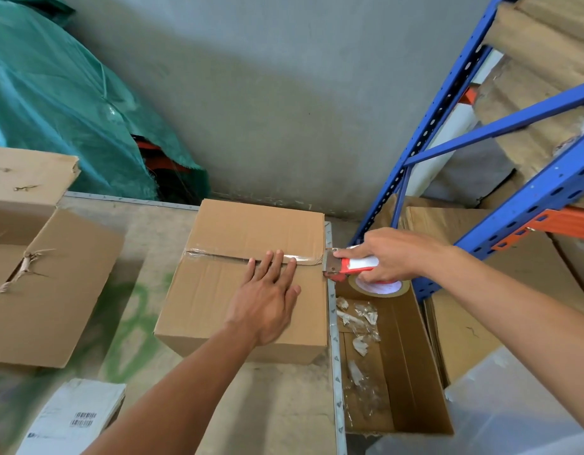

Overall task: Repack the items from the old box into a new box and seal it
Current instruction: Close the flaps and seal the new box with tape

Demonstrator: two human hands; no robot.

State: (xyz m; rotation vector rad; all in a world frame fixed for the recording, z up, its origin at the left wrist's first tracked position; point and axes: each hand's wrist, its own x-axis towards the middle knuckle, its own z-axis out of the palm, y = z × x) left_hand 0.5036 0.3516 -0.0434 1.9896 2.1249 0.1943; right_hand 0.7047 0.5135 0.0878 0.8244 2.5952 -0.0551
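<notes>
a closed cardboard box sits on the table. the left hand lies flat, fingers straight, pressing clear tape along its seam. the right hand grips a red tape dispenser at the box's right edge. easing pressure could let the tape wrinkle or lift.

text: none legible | white parcel: barcodes, print blurred

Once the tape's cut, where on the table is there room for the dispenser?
Bare tabletop lies between the torn box and the taped box, and in front of it, right of the white parcel. The table's right edge is crowded: right hand, dispenser.
</notes>
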